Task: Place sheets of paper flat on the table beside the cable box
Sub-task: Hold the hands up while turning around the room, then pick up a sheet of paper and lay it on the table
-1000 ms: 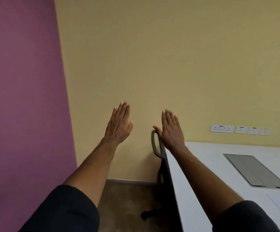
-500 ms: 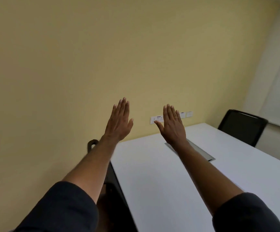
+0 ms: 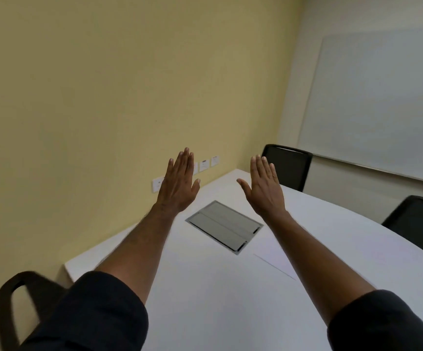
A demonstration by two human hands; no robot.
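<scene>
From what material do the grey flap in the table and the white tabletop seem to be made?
The grey rectangular cable box lid looks like brushed metal: matt grey with a thin frame. Plastic is possible. The white tabletop looks like smooth matt laminate, uniform and grainless; its core is not visible.

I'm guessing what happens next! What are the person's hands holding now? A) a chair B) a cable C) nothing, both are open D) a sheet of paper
C: the left hand and right hand are both raised, flat and empty above the table.
</scene>
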